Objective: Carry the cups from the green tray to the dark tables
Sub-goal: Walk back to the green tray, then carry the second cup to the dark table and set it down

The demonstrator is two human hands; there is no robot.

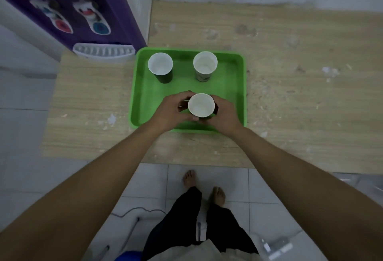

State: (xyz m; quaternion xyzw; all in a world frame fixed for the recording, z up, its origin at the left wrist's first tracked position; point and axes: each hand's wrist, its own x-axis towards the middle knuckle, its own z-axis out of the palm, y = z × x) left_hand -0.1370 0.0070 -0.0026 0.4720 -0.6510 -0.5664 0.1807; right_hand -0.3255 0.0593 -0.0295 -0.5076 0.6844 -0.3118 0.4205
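A green tray (143, 99) lies on a light wooden table. Three paper cups with white insides stand upright over it. A dark-sided cup (160, 65) is at the back left and a pale printed cup (205, 64) at the back right. The near cup (201, 105) is dark-sided and sits between my hands at the tray's front. My left hand (174, 111) wraps its left side and my right hand (223, 115) wraps its right side. Whether this cup rests on the tray or is lifted I cannot tell. No dark table is in view.
A purple water dispenser (83, 12) with two taps and a white drip grille (103, 51) stands at the table's back left, close to the tray. The wooden table (300, 105) stretches right. A wall runs behind. Tiled floor, my bare feet and a cable (132, 212) lie below.
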